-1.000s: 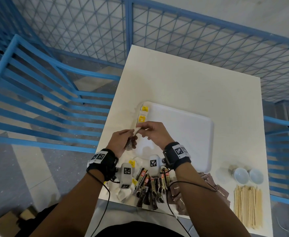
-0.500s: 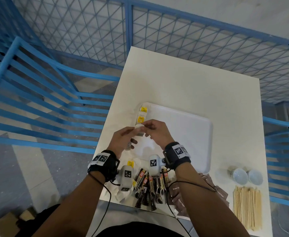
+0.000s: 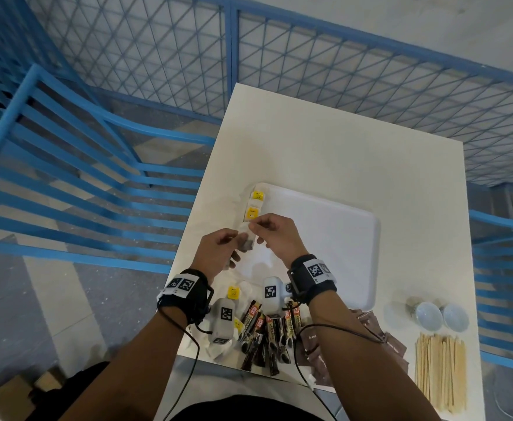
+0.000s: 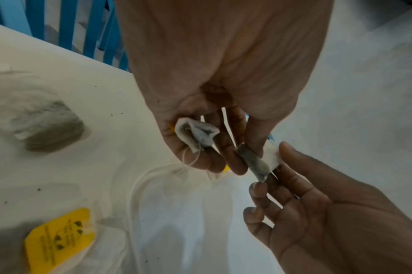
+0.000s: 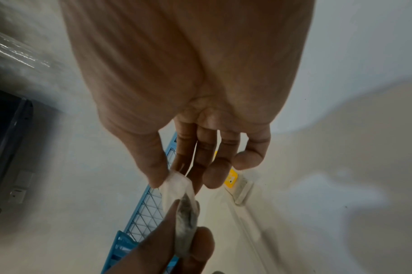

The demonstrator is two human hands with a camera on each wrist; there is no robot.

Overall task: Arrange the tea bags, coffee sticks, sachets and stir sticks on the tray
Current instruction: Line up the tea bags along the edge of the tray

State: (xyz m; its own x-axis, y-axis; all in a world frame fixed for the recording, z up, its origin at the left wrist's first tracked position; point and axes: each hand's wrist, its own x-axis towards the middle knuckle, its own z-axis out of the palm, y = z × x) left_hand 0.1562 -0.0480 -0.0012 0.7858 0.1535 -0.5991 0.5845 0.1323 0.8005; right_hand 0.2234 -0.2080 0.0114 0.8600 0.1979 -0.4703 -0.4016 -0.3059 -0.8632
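My left hand [image 3: 232,243] and right hand [image 3: 256,227] meet over the front left corner of the white tray [image 3: 340,238]. Between them is a tea bag [image 3: 245,240]. The left thumb and finger pinch its dark lower part [image 4: 254,161]. The right thumb and forefinger pinch its white top [image 5: 176,185]. My left hand [image 4: 223,148] also holds a second, crumpled tea bag [image 4: 195,135] curled in its palm. Two tea bags with yellow tags [image 3: 258,196] [image 3: 252,212] lie along the tray's left edge.
Loose tea bags [image 3: 234,293], coffee sticks [image 3: 267,329] and brown sachets [image 3: 370,338] lie at the table's front edge under my wrists. Wooden stir sticks [image 3: 440,369] and two small cups [image 3: 428,317] are at the front right. A blue mesh fence [image 3: 309,56] surrounds the table.
Both hands keep hold of the tea bag and have shifted only slightly over the tray's front left corner. More of the bag shows between them now.
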